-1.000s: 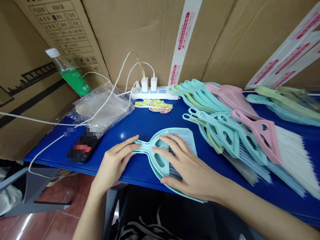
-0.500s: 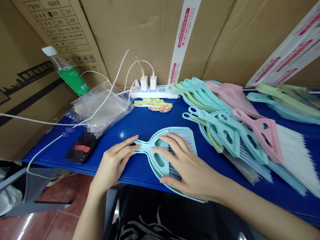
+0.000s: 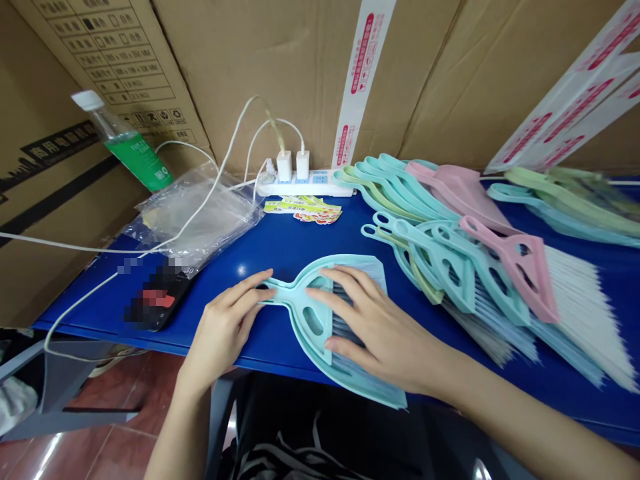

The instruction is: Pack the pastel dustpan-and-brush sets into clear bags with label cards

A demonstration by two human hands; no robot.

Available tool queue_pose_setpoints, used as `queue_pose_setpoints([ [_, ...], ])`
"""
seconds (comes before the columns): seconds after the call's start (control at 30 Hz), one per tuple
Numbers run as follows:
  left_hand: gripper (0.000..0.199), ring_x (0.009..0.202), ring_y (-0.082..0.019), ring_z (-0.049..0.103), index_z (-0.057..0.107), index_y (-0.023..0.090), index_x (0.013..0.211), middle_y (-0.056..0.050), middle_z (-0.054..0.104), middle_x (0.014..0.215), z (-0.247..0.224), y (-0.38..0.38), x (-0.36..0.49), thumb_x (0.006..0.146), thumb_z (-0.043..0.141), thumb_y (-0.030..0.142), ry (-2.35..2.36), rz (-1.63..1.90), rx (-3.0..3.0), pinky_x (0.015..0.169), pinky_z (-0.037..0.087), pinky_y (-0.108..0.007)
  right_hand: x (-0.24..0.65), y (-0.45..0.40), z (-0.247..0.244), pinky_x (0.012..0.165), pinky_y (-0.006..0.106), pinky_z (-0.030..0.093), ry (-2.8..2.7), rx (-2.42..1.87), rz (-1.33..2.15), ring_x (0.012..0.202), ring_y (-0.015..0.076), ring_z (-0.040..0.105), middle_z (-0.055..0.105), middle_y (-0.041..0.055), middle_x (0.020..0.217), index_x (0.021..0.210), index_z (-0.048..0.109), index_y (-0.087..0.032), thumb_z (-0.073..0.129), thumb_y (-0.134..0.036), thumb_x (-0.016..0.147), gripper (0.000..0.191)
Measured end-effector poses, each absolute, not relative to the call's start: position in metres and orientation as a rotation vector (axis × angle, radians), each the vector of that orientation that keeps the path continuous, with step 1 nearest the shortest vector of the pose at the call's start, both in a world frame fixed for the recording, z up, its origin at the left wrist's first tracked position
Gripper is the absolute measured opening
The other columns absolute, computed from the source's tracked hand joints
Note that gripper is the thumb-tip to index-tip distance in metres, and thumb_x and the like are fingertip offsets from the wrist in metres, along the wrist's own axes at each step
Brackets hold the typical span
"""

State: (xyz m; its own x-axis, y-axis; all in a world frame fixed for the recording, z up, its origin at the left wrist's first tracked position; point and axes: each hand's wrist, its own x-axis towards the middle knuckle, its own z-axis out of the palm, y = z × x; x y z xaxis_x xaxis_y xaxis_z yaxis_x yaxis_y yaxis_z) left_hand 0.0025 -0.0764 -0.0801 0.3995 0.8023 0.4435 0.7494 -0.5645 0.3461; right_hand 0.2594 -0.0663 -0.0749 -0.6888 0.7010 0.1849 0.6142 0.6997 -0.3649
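Observation:
A light-blue hand brush (image 3: 324,343) lies nested in a matching dustpan (image 3: 375,265) at the table's front edge, the two handles stacked and pointing left. My left hand (image 3: 225,327) pinches the handle ends between fingers and thumb. Over the brush head, my right hand (image 3: 383,327) lies with fingers spread, touching the brush and covering part of its dark bristles. The far side of the dustpan juts past the table edge towards my lap.
Several brushes (image 3: 460,267) and a stack of dustpans (image 3: 400,187) lie to the right on the blue table (image 3: 215,293). A power strip (image 3: 320,190) with white cables, clear plastic bags (image 3: 200,207), a phone (image 3: 173,300) and a bottle (image 3: 135,157) are behind and left.
The view has shifted slightly. The brush sits at a slightly different angle in the dustpan, and my right hand has barely moved. My left hand keeps its hold on the handles.

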Motion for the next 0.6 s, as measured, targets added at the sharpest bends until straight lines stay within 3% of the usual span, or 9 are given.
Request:
queue_pose_setpoints([
  [0.2, 0.021, 0.108, -0.020, 0.068, 0.065, 0.023, 0.105, -0.006, 0.068, 0.126, -0.082, -0.075, 0.002, 0.098, 0.046, 0.018, 1.490, 0.936, 2.570, 0.093, 0.057, -0.033, 0.269, -0.061, -0.085, 0.103, 0.059, 0.047, -2.491, -1.281, 0.162, 0.138, 0.0358, 0.041, 0.046, 0.0205, 0.147, 0.144, 0.048, -0.018, 0.035, -0.042, 0.100, 0.051],
  [0.37, 0.021, 0.111, -0.022, 0.067, 0.065, 0.023, 0.104, -0.006, 0.068, 0.126, -0.082, -0.074, 0.002, 0.097, 0.046, 0.019, 1.548, 0.946, 2.552, 0.093, 0.056, -0.036, 0.272, -0.056, -0.088, 0.096, 0.049, 0.055, -2.490, -1.293, -0.049, 0.125, 0.0313, 0.055, 0.061, 0.0175, 0.133, 0.135, 0.058, -0.014, 0.030, -0.029, 0.102, 0.046],
  [0.47, 0.019, 0.109, -0.023, 0.067, 0.064, 0.024, 0.103, -0.007, 0.068, 0.125, -0.081, -0.073, 0.002, 0.096, 0.047, 0.019, 1.570, 0.960, 2.550, 0.092, 0.057, -0.037, 0.276, -0.053, -0.083, 0.080, 0.041, 0.059, -2.471, -1.292, -0.172, 0.106, 0.0274, 0.065, 0.070, 0.0133, 0.118, 0.119, 0.067, -0.017, 0.036, -0.020, 0.099, 0.037],
  [0.6, 0.018, 0.107, -0.023, 0.068, 0.064, 0.023, 0.100, -0.007, 0.069, 0.123, -0.080, -0.072, 0.003, 0.095, 0.047, 0.018, 1.616, 0.977, 2.545, 0.091, 0.057, -0.038, 0.282, -0.049, -0.075, 0.065, 0.033, 0.053, -2.465, -1.285, -0.280, 0.083, 0.0214, 0.066, 0.074, 0.0062, 0.091, 0.088, 0.070, -0.021, 0.042, -0.015, 0.097, 0.030],
])
